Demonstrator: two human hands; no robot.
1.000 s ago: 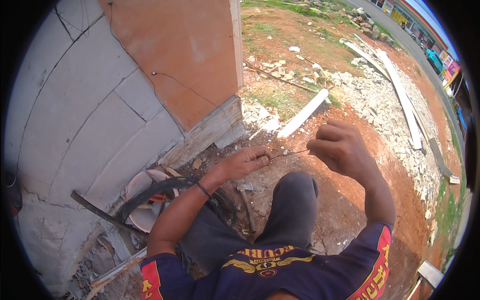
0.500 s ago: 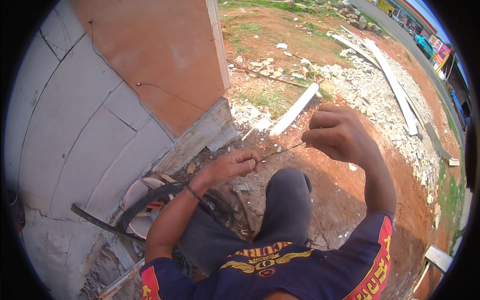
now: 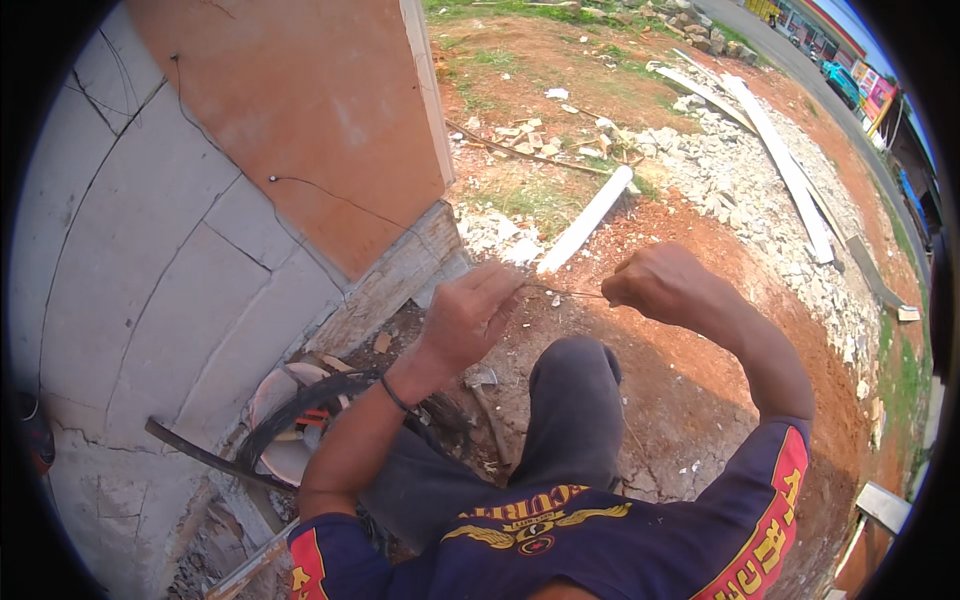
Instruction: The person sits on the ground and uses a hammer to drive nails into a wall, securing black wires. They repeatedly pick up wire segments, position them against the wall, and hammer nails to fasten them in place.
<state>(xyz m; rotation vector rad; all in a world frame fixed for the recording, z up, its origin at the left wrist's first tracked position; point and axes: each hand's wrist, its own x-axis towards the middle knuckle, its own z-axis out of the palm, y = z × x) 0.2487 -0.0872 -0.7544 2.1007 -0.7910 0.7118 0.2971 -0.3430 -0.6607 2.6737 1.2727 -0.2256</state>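
A thin wire [image 3: 562,292] runs nearly level between the two hands, held up in front of the person's raised knee [image 3: 570,380], above the red dirt ground [image 3: 700,400]. Its long axis lies left to right across the view, with only a short bare stretch showing between the fists. The left hand [image 3: 468,318] grips one end, fingers curled loosely round it with the back of the hand turned upward. The right hand [image 3: 660,285] is clenched into a tight fist on the other end, a little higher and further out. Both hands touch the wire, so neither is nearer; it seems taut, though it is too fine to be sure.

Below the left forearm, a dark band circles the wrist, and a coil of dark cable [image 3: 300,405] lies on a pale round object beside the wall's base. The orange wall [image 3: 300,130] rises behind, with grey slabs [image 3: 150,260] to its left. A white pipe [image 3: 585,218] lies on the ground beyond the hands, with pale rubble [image 3: 740,180] and long planks [image 3: 790,170] farther off.
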